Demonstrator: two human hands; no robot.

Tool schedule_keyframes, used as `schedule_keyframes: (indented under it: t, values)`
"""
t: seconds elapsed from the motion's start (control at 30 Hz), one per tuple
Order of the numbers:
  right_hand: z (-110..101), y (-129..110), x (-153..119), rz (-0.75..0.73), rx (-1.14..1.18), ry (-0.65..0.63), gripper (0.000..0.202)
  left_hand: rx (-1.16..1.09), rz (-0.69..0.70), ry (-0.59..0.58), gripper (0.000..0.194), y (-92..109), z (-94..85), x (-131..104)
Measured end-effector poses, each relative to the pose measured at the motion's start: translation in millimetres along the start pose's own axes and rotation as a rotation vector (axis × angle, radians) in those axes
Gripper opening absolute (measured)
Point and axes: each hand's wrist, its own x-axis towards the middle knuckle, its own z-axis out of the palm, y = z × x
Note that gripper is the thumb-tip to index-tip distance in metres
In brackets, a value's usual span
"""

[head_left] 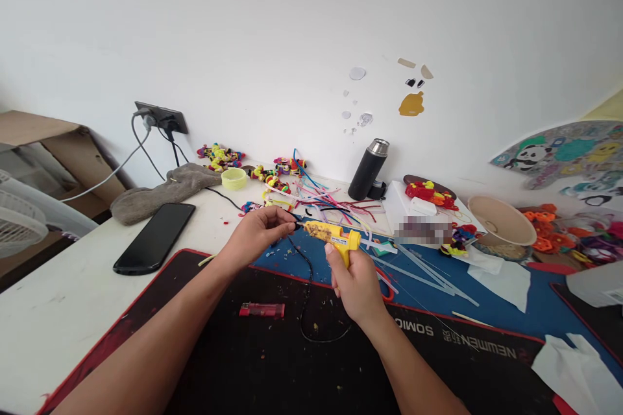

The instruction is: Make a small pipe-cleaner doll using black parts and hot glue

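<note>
My right hand (357,282) is wrapped round the handle of a yellow hot glue gun (335,235), whose body is smeared with brown marks. A translucent glue stick (382,246) pokes out of its back end. The nozzle points left, toward my left hand (263,233). There, my left thumb and fingers are pinched together round something small and dark at the nozzle tip, too small to make out. A black cord (310,285) hangs below and loops over the dark mat (233,363). On that mat, under my hands, lies a red lighter (261,310).
A black phone (154,238), a grey cloth bundle (165,193) and a yellow tape roll (234,179) lie at left. Behind are colourful pipe-cleaner figures (219,157) and a black flask (368,170). Spare glue sticks (428,270), a white box (396,207) and a beige bowl (501,217) are at right.
</note>
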Motion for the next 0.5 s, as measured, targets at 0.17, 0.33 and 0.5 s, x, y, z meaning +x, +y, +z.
schedule_keyframes:
  t: [0.17, 0.33, 0.5]
  values:
    - [-0.4, 0.2, 0.5, -0.010, -0.003, 0.012, 0.060, 0.008, 0.008, 0.006, 0.036, -1.2, -0.4, 0.5]
    - [-1.5, -1.9, 0.0, -0.004, -0.013, 0.007, 0.060, 0.000, 0.016, 0.020, 0.040, -3.5, -1.9, 1.4]
    - [-1.3, -3.9, -0.8, 0.013, -0.016, -0.006, 0.061, -0.007, 0.027, 0.038, 0.041, -2.4, -2.5, 1.3]
